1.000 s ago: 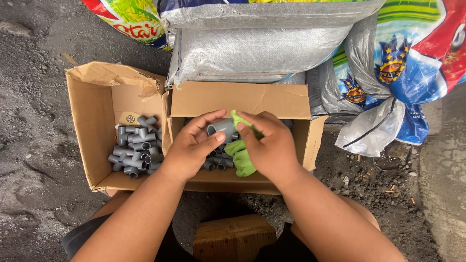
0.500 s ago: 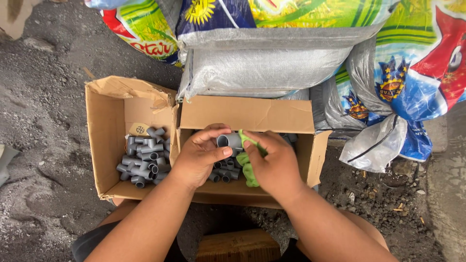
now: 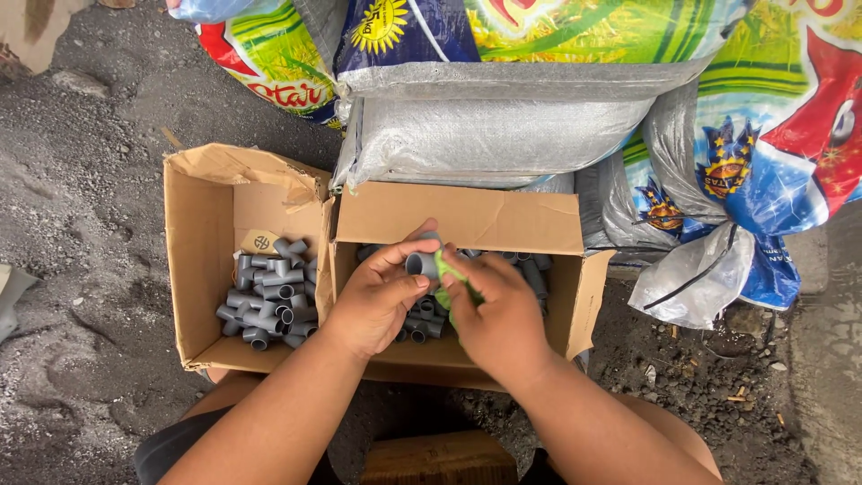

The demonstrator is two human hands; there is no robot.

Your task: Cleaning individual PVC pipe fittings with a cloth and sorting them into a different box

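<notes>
My left hand (image 3: pixel 377 301) grips a grey plastic pipe fitting (image 3: pixel 420 263) above the right cardboard box (image 3: pixel 467 216). My right hand (image 3: pixel 498 314) holds a green cloth (image 3: pixel 446 269) pressed against that fitting. Under both hands the right box holds several more grey fittings (image 3: pixel 530 269), partly hidden. The left cardboard box (image 3: pixel 193 242) holds a heap of grey fittings (image 3: pixel 265 296).
Woven sacks, silver (image 3: pixel 494 126) and brightly printed (image 3: pixel 772 117), are stacked behind the boxes. A tied plastic bag (image 3: pixel 696 274) lies at the right. Dark gritty ground (image 3: pixel 81 207) surrounds the boxes. A wooden stool (image 3: pixel 431 462) sits between my knees.
The view shifted slightly. My right hand closed in over the cloth, covering more of it, while the fitting stays in my left hand.
</notes>
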